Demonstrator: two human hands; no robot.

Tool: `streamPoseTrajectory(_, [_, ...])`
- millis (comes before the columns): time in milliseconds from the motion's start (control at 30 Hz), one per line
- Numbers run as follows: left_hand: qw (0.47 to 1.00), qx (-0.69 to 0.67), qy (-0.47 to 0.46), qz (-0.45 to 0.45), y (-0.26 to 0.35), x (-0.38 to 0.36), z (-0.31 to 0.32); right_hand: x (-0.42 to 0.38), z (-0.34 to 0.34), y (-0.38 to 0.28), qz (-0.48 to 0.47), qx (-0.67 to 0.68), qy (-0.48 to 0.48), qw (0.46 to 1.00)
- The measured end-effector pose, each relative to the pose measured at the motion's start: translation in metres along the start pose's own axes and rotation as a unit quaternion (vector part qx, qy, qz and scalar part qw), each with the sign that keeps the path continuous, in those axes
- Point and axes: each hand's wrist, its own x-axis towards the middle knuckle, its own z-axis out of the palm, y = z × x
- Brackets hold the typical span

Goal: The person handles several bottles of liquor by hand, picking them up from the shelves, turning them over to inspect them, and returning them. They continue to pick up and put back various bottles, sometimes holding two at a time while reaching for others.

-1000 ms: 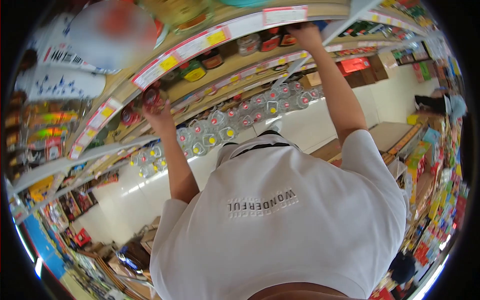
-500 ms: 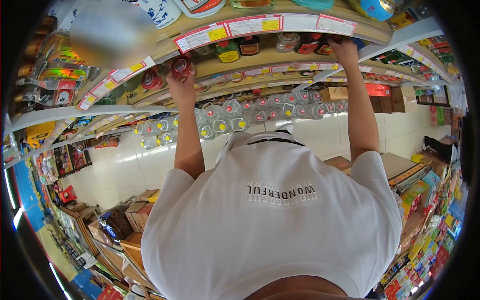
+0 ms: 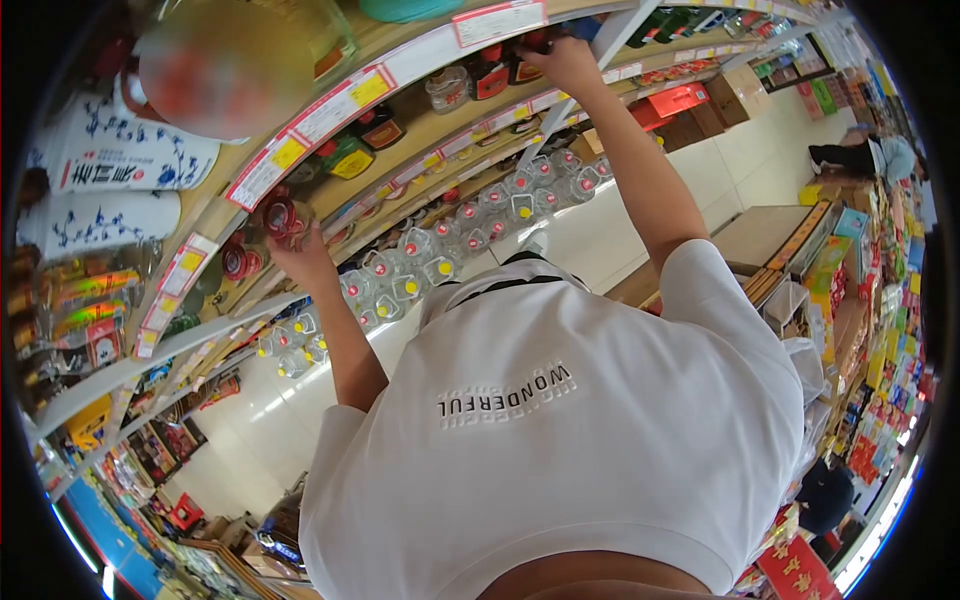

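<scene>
My left hand is closed around a clear jar with a red lid at the front of a shelf. Just left of it stands another red-lidded jar. My right hand reaches under the upper shelf's edge, fingers curled at a dark bottle; the fingertips are partly hidden. Between my hands, on the same shelf, are a yellow-green bottle, a dark bottle with a label, a clear glass jar and a red-labelled bottle.
Price tags line the upper shelf edge. White blue-patterned jugs stand on the upper left. Large clear plastic jugs sit on the floor below. Cartons are behind at right. Another person is at far right.
The view has turned, so the shelves now slope up to the right. My left hand still holds the red-lidded jar, and my right hand stays at the dark bottle.
</scene>
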Motion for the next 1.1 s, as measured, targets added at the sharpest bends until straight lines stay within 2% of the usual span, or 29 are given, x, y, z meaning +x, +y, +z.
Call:
streamPoseTrajectory(33, [0.999, 0.035, 0.023, 0.008, 0.005, -0.006, 0.003, -0.003, -0.006, -0.004, 0.022, -0.006, -0.029, 0.999])
streamPoseTrajectory(67, [0.996, 0.069, 0.047, 0.016, 0.009, -0.013, 0.005, -0.005, -0.003, -0.001, 0.026, 0.016, -0.015, 0.999])
streamPoseTrajectory(100, [0.989, 0.096, 0.093, 0.066, 0.010, -0.018, 0.007, -0.009, 0.003, 0.004, 0.029, 0.038, -0.002, 0.999])
streamPoseTrajectory(200, [0.948, 0.229, 0.128, 0.182, 0.023, -0.042, 0.011, -0.022, -0.008, -0.001, 0.053, 0.095, -0.004, 0.994])
streamPoseTrajectory(233, [0.948, 0.172, 0.107, 0.247, 0.038, -0.051, 0.022, -0.028, -0.016, -0.009, 0.072, 0.109, -0.014, 0.991])
streamPoseTrajectory(267, [0.964, 0.150, 0.028, 0.216, 0.041, -0.061, 0.033, -0.030, -0.019, -0.011, 0.089, 0.124, -0.025, 0.988])
streamPoseTrajectory(300, [0.974, 0.128, -0.050, 0.182, 0.044, -0.070, 0.046, -0.035, -0.007, -0.001, 0.052, 0.111, 0.025, 0.992])
streamPoseTrajectory(367, [0.978, 0.053, -0.170, 0.109, 0.084, -0.084, 0.085, -0.049, -0.009, -0.006, 0.090, 0.112, 0.070, 0.987])
streamPoseTrajectory(400, [0.979, -0.003, -0.178, 0.095, 0.091, -0.087, 0.110, -0.062, -0.012, -0.013, 0.109, 0.113, 0.092, 0.983])
streamPoseTrajectory(433, [0.978, -0.060, -0.183, 0.082, 0.096, -0.086, 0.135, -0.077, -0.012, -0.023, 0.125, 0.138, 0.115, 0.976])
streamPoseTrajectory(500, [0.973, 0.017, -0.145, 0.180, 0.113, -0.078, 0.173, -0.098, 0.006, -0.029, 0.063, 0.124, 0.063, 0.988])
streamPoseTrajectory(600, [0.980, 0.035, -0.100, 0.167, 0.120, -0.065, 0.215, -0.105, 0.023, -0.036, 0.020, 0.128, 0.025, 0.991])
streamPoseTrajectory(700, [0.980, 0.078, -0.127, 0.129, 0.134, -0.058, 0.225, -0.087, 0.033, -0.039, -0.012, 0.087, -0.016, 0.996])
streamPoseTrajectory(833, [0.987, 0.042, -0.115, 0.107, 0.133, -0.062, 0.236, -0.070, 0.040, -0.041, -0.060, -0.001, -0.064, 0.996])
streamPoseTrajectory(900, [0.989, 0.042, -0.101, 0.104, 0.130, -0.059, 0.241, -0.064, 0.044, -0.041, -0.081, -0.002, -0.063, 0.995])
streamPoseTrajectory(1000, [0.979, 0.100, -0.076, 0.162, 0.124, -0.055, 0.244, -0.058, 0.047, -0.041, -0.080, -0.011, -0.086, 0.993])
streamPoseTrajectory(1100, [0.984, 0.036, -0.072, 0.156, 0.116, -0.053, 0.249, -0.053, 0.049, -0.038, -0.070, -0.009, -0.082, 0.994])
